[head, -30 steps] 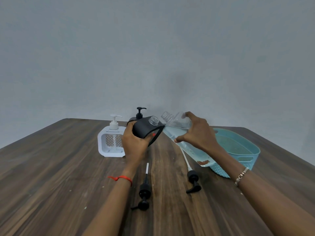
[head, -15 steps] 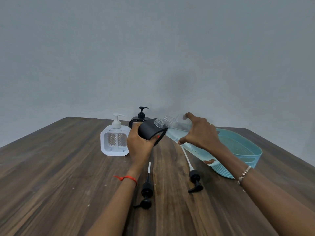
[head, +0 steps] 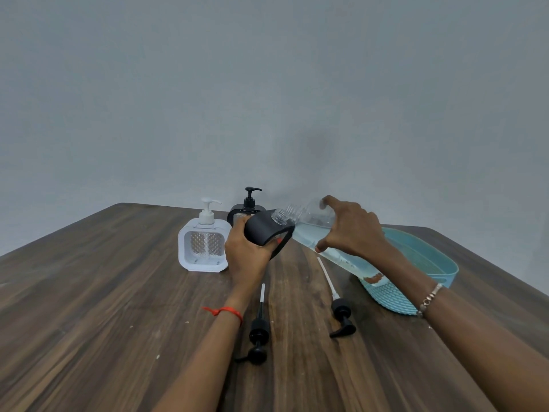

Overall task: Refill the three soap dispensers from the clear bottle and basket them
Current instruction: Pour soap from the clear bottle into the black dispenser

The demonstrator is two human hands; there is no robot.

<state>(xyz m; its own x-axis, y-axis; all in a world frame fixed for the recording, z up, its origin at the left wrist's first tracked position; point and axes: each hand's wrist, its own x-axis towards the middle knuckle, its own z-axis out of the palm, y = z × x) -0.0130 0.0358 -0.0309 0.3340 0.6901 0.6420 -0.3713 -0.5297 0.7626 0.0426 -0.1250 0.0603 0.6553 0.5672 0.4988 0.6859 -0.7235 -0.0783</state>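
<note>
Left hand: grips black plastic dispenser, open neck tilted bottleward. Right hand: grips clear plastic bottle, tipped to pour.

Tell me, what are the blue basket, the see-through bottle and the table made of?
The basket looks like moulded plastic, pale blue and matte, with a woven pattern in its wall. The clear bottle is probably thin plastic: see-through, threaded neck. The table shows dark wood grain, dull sheen; real wood or laminate, I cannot tell.
</note>
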